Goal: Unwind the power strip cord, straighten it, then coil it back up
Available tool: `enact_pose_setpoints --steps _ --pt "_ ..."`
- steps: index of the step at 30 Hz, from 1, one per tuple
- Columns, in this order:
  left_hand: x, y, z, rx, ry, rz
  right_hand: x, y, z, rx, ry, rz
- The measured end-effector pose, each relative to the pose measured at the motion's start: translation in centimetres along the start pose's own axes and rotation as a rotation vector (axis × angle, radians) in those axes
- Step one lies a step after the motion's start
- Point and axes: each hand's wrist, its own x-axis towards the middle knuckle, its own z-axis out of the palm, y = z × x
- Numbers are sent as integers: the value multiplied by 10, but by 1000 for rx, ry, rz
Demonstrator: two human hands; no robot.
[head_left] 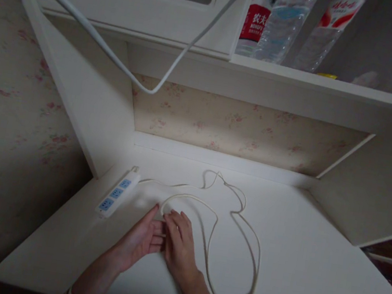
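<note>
A white power strip (117, 194) with blue sockets lies on the white desk (308, 279) at the left. Its white cord (240, 221) runs in loose loops across the desk to the right. My left hand (141, 241) lies palm up beside the strip, fingers stretched out. My right hand (178, 244) rests palm down over the left hand's fingertips, its fingers flat and touching the near end of the cord loop. Neither hand grips the cord that I can see.
A shelf above the desk holds three plastic water bottles (282, 23). A thicker white cable (121, 58) hangs down in front of the cabinet. Floral wallpaper (21, 117) covers the left wall and the desk's back panel.
</note>
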Motion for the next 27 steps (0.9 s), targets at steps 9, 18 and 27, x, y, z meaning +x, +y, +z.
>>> enact_pose_setpoints --steps 9,18,27 --pt "11 9 -10 -175 -65 152 11 -17 -6 -51 -237 17" --pt "38 58 -44 451 269 428 4 -40 -126 687 -818 463" --pt "99 78 -82 1428 861 542 -47 119 -171 -359 127 896"
